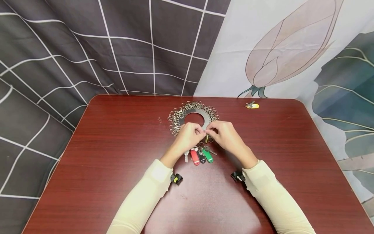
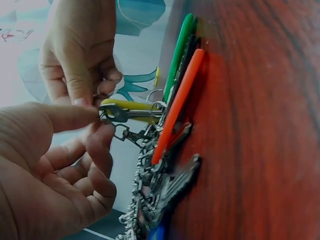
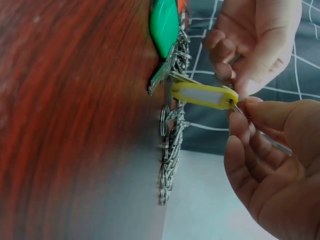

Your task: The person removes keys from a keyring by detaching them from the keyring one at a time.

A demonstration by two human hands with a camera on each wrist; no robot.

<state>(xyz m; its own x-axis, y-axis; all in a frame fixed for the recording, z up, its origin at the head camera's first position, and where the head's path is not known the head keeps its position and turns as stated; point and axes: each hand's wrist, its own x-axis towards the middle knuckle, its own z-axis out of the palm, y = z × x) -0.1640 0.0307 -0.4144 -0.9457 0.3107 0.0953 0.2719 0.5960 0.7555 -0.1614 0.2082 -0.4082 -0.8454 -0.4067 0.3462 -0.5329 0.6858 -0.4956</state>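
Observation:
My left hand (image 1: 187, 136) and right hand (image 1: 228, 136) meet at the near edge of a flat grey metal ring (image 1: 207, 117), which is fringed with small split rings and clasps. Thumb and fingers of both hands pinch a small key ring (image 3: 239, 108). From it hang a yellow key tag (image 3: 205, 95) and a silver key (image 2: 142, 113). Fingertips partly hide the key ring. A clasp (image 2: 131, 134) shows just below the left fingertips. Red (image 1: 194, 157), black (image 1: 201, 156) and green (image 1: 207, 156) tags with keys lie at the near side.
Another key with a yellow tag (image 1: 253, 106) lies near the far right edge of the brown table (image 1: 117, 146). A blue tag (image 2: 157, 233) shows low in the left wrist view. Behind the table hang a dark grid cloth (image 1: 131, 52) and a flowered cloth (image 1: 228, 58).

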